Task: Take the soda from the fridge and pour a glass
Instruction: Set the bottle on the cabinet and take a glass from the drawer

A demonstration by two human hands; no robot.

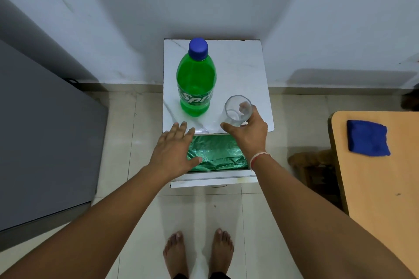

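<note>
Sprite bottle (196, 79) standing capped on white marble table (249, 68), far-left of drinking glass (238, 110). Right hand (248, 136) gripping glass, fingers curling round it, glass tilting. Left hand (173, 152) hovering flat, fingers spread, holding nothing. Risk: empty glass tipping off near edge; warm-shaken soda foaming over when cap opening. Glass base contact with table hard making out; open drawer (215, 154) contents unclear.
</note>
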